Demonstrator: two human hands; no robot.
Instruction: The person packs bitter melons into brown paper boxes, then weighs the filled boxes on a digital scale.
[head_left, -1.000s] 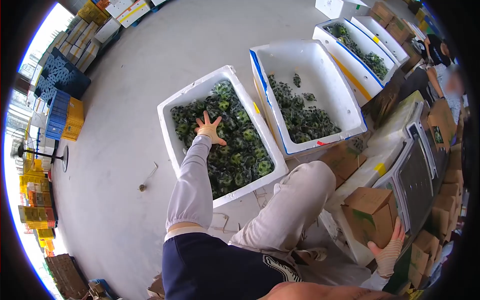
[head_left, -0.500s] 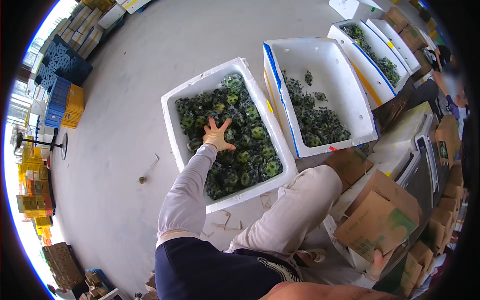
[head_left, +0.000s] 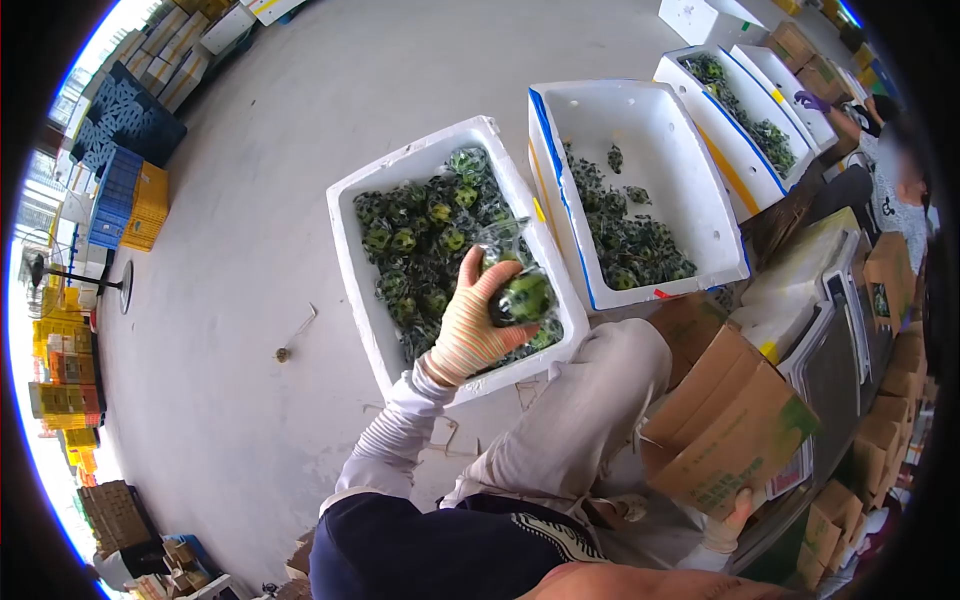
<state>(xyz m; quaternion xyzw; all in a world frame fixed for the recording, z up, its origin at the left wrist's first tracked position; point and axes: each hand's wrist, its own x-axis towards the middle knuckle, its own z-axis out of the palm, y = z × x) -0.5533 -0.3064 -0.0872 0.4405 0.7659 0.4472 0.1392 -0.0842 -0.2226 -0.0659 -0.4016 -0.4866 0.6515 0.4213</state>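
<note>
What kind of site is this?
Probably a produce packing area or warehouse: foam boxes of bagged green produce on a bare floor, a cardboard carton at the person's right hand, and yellow crates stacked at the side.

A smooth grey concrete floor (head_left: 230, 330) spreads across the room. Bright daylight enters along the left edge, where yellow plastic crates (head_left: 68, 400) stand stacked near a black pedestal fan (head_left: 80, 280). Above them, a blue crate (head_left: 115, 197) touches an orange one (head_left: 146, 207), below a dark, lattice-sided crate (head_left: 125, 125).
</note>
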